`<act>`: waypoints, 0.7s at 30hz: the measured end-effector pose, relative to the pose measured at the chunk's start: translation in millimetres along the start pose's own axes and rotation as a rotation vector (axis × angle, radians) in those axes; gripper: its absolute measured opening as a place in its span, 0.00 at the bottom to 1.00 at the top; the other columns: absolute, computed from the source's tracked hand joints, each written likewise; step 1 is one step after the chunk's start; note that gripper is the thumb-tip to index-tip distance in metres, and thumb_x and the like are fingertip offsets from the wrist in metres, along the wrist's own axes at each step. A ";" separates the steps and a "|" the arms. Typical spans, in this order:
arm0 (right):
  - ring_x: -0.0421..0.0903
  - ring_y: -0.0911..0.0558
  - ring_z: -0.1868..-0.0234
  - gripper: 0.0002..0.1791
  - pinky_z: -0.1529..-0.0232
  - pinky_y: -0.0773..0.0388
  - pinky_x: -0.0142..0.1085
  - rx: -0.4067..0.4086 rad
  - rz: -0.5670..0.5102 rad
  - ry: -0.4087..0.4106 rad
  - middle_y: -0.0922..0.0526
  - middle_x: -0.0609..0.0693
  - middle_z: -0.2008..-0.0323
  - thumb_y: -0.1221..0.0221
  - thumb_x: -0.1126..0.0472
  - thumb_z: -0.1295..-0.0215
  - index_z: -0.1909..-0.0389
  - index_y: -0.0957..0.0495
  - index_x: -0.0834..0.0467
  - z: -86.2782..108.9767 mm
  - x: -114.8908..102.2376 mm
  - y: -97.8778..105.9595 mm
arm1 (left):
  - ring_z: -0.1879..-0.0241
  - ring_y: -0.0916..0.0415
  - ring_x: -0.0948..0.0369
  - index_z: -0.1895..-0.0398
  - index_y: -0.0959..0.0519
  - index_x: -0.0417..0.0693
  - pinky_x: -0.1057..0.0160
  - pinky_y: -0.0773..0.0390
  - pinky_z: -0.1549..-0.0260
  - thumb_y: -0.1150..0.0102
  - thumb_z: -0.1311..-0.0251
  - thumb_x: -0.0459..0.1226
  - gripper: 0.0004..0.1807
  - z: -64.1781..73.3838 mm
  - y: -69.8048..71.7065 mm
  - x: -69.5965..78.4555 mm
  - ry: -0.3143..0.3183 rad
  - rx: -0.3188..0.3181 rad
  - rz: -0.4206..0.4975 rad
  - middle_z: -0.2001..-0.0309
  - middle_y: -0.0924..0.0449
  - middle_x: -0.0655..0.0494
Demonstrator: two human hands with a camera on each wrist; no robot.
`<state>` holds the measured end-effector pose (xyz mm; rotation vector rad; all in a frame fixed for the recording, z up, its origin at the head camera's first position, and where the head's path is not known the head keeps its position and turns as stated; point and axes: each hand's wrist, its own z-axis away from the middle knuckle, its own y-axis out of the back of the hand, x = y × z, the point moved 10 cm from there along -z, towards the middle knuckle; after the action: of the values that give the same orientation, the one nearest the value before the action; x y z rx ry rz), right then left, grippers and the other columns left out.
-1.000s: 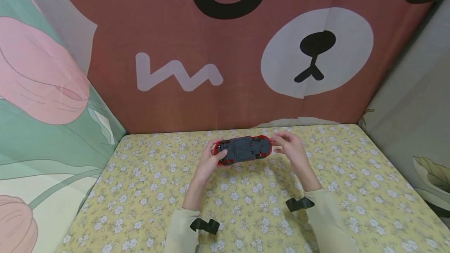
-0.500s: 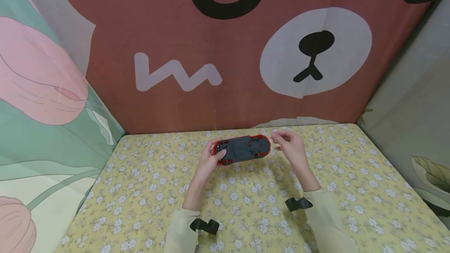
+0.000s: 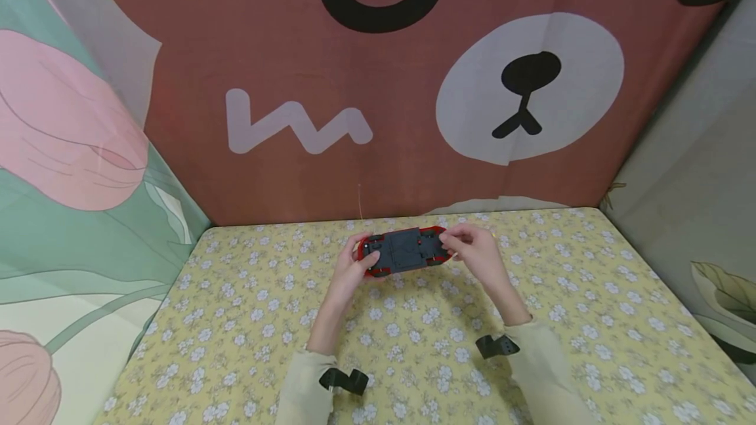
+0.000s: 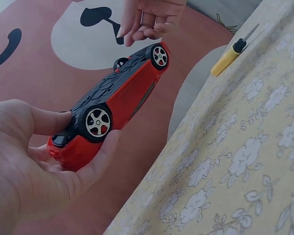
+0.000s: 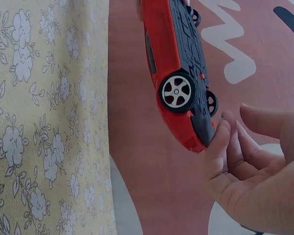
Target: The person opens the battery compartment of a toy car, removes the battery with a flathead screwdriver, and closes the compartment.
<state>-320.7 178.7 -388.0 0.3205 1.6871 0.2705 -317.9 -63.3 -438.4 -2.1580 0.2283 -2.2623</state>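
A red toy car (image 3: 406,249) is held above the table with its black underside and wheels turned toward the head camera. My left hand (image 3: 347,272) grips one end, thumb on the underside and fingers around the red body. At the opposite end is my right hand (image 3: 480,256). In the right wrist view the fingers of the right hand (image 5: 250,171) are bent close to the car's tip, with the thumb apart from them and nothing seen between. Whether a fingertip touches the car there is hard to tell.
A screwdriver (image 4: 228,61) with a yellow handle lies on the flowered tablecloth (image 3: 248,320), mostly hidden behind the right hand in the head view. A printed bear curtain (image 3: 295,182) hangs behind the table, and other printed curtains stand at both sides.
The right hand has moved left, from just beyond the car's end to over its underside at that end. The left hand and the car have barely moved.
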 end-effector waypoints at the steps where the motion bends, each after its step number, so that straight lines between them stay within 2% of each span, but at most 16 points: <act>1: 0.46 0.17 0.65 0.12 0.67 0.18 0.33 -0.001 0.016 0.007 0.14 0.55 0.65 0.36 0.61 0.28 0.54 0.15 0.67 0.0 -0.5 -1.2 | 0.49 0.17 0.43 0.25 0.34 0.42 0.42 0.14 0.55 0.46 0.26 0.28 0.27 0.2 0.0 0.1 -0.002 0.001 -0.002 0.36 0.27 0.32; 7: 0.53 0.18 0.67 0.07 0.69 0.19 0.38 -0.002 0.087 0.051 0.14 0.56 0.65 0.34 0.64 0.30 0.59 0.14 0.65 1.1 -4.2 -8.6 | 0.47 0.18 0.41 0.26 0.34 0.42 0.42 0.14 0.55 0.46 0.26 0.28 0.27 0.5 -1.5 0.3 -0.020 0.002 -0.010 0.35 0.27 0.32; 13: 0.52 0.17 0.67 0.05 0.69 0.20 0.39 -0.016 0.163 0.085 0.14 0.56 0.65 0.32 0.66 0.33 0.60 0.14 0.64 5.2 -9.5 -18.6 | 0.44 0.19 0.40 0.25 0.34 0.42 0.38 0.16 0.53 0.45 0.27 0.28 0.28 1.1 -2.5 -1.7 -0.024 0.003 -0.012 0.35 0.27 0.32; 21: 0.53 0.16 0.64 0.04 0.66 0.18 0.42 -0.022 0.200 0.087 0.14 0.54 0.66 0.32 0.71 0.36 0.62 0.15 0.63 6.1 -9.4 -28.0 | 0.45 0.18 0.42 0.26 0.34 0.43 0.38 0.16 0.52 0.44 0.27 0.29 0.28 -0.2 -4.2 -3.5 -0.026 -0.009 -0.028 0.35 0.26 0.34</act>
<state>-315.0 149.2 -390.2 0.4672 1.7386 0.4563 -317.5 -58.8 -441.5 -2.2066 0.2096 -2.2507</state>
